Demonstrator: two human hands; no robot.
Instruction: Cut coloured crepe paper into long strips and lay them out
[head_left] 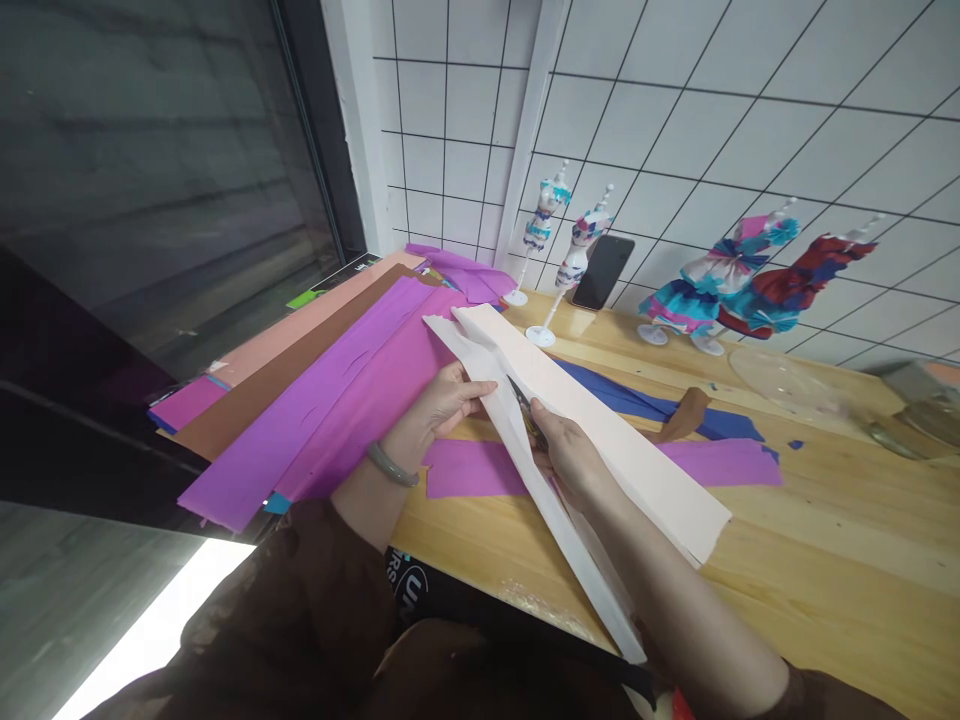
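A long folded sheet of pale crepe paper (622, 435) is being cut lengthwise, and its near strip (540, 500) hangs apart from the wider part. My left hand (452, 395) pinches the near strip close to the far end of the cut. Closed around a pair of scissors (523, 402) is my right hand (566, 445), between the two parts of the paper. The blades point toward the uncut far end; the handles are mostly hidden by my fingers. Beneath the pale paper lies a purple paper strip (472, 470) on the wooden table.
Folded purple (300, 400), magenta and brown paper (300, 360) is stacked on the left. Small dress forms (574, 255), two in paper dresses (802, 285), and a phone (604, 272) stand along the tiled wall. Blue paper (630, 392) and a clear roll (919, 415) lie on the right.
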